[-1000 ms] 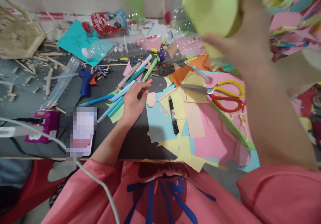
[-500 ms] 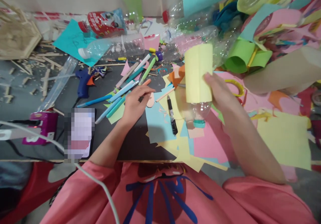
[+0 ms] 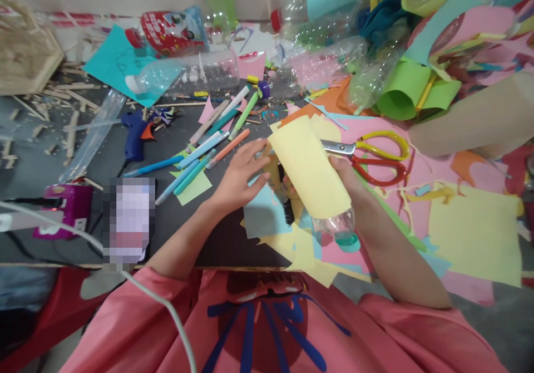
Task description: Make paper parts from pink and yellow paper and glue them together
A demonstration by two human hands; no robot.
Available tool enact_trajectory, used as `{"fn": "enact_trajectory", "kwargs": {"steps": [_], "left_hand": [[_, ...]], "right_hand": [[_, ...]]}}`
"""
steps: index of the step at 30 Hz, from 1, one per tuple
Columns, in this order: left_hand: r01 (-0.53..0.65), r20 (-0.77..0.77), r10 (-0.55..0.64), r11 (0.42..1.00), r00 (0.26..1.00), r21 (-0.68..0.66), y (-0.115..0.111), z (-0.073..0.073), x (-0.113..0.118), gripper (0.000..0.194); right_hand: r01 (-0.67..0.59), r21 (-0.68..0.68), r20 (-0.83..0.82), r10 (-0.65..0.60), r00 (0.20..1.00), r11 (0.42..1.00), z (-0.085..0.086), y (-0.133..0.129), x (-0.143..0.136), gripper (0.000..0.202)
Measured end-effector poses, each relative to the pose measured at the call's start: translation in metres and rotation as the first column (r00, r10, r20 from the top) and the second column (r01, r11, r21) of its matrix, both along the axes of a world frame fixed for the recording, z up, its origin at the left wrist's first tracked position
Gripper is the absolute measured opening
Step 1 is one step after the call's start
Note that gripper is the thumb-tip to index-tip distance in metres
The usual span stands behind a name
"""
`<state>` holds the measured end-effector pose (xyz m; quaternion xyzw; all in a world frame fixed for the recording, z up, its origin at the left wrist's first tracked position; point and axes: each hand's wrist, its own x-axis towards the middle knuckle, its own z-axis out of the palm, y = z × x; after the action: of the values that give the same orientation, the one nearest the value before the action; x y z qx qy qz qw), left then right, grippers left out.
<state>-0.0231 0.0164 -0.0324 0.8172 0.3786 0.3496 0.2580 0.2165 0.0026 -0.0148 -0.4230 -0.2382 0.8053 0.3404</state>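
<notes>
A plastic bottle (image 3: pixel 334 225) wrapped in pale yellow paper (image 3: pixel 311 167) is tilted above the paper scraps, its green cap (image 3: pixel 347 242) toward me at the lower right. Around its right side wraps my right hand (image 3: pixel 344 181), thumb on the paper. My left hand (image 3: pixel 242 178) is just left of the wrapped bottle, palm facing it, fingers spread and holding nothing. Under the bottle, a black pen (image 3: pixel 288 211) is partly covered. Scissors with yellow and red handles (image 3: pixel 354 149) lie right behind my right hand.
Markers (image 3: pixel 200 150) and a blue glue gun (image 3: pixel 136 136) lie to the left, near a phone (image 3: pixel 131 217) and a purple power block (image 3: pixel 67 209). Clear bottles (image 3: pixel 192 75) stretch along the back. Coloured paper covers the right side; a white cable crosses the lower left.
The wrapped bottle has tipped, its top leaning left and its cap moving toward me and right. My left hand has moved right, toward it, and opened. More of the scissors shows.
</notes>
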Motion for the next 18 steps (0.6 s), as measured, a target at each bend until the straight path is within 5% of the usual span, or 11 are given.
{"fn": "enact_trajectory", "kwargs": {"steps": [4,8,11,14,16,18], "left_hand": [[-0.099,0.041,0.101,0.994,0.994,-0.038,0.004,-0.001,-0.006,0.036],[-0.259,0.173,0.285,0.953,0.943,-0.159,0.012,-0.012,-0.020,0.045],[-0.255,0.200,0.291,0.948,0.935,-0.189,0.019,-0.019,-0.030,0.055],[-0.281,0.140,0.298,0.951,0.944,-0.130,0.022,-0.018,-0.036,0.046],[-0.305,0.118,0.315,0.948,0.942,-0.093,0.023,-0.015,-0.037,0.039],[-0.336,0.122,0.342,0.939,0.932,-0.068,0.022,-0.013,-0.037,0.035]], "right_hand": [[0.008,-0.022,-0.100,-0.010,0.995,1.000,0.009,0.003,0.001,0.067],[0.275,0.049,-0.149,-0.266,0.952,0.960,0.016,0.011,-0.003,0.058],[0.517,0.055,-0.135,-0.507,0.851,0.854,0.016,0.018,-0.003,0.047],[0.712,0.168,-0.103,-0.706,0.700,0.682,0.013,0.024,0.001,0.032],[0.775,0.290,-0.116,-0.784,0.610,0.561,0.011,0.027,0.004,0.026],[0.759,0.384,-0.095,-0.796,0.598,0.525,0.005,0.030,0.008,0.025]]}}
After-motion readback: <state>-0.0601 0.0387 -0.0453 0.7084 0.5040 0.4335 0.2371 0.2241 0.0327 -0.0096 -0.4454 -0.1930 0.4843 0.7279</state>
